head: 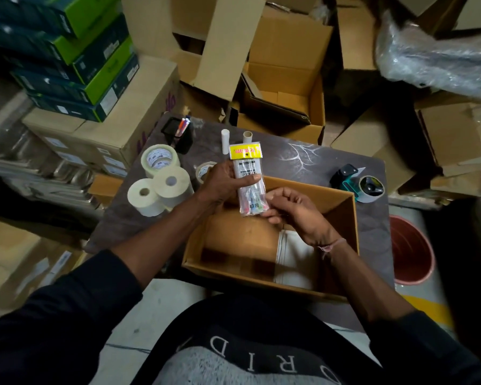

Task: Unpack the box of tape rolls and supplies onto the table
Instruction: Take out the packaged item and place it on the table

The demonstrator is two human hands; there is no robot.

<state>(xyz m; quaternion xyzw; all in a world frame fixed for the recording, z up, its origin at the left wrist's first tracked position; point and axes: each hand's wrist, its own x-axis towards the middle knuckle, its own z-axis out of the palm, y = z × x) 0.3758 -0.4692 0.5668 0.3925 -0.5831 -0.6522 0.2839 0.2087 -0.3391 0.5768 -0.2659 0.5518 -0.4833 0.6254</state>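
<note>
- both my hands hold a clear packet of markers [250, 187] above the far edge of the open cardboard box [342, 218].
- left hand [222, 182]: fingers curled round the packet's middle, thumb across its front.
- right hand [295, 209]: fingers pinch the packet's near end, where coloured caps show through the plastic.
- packet stands nearly upright, yellow header card at the far end.
- box sits on the near part of the dark counter [303, 159]; white folded stuff [295, 254] lies inside at its right.
- left of the box: two cream paper rolls [159, 193] touching each other, a clear tape roll [158, 159] just beyond them, another tape roll [204, 169] partly hidden behind my left hand.
- far side: two upright tubes [225, 140], a black pen holder [179, 132].
- right: tape dispenser [358, 183] near the counter's edge.
- red bin [411, 248] on the floor, right of the counter.
</note>
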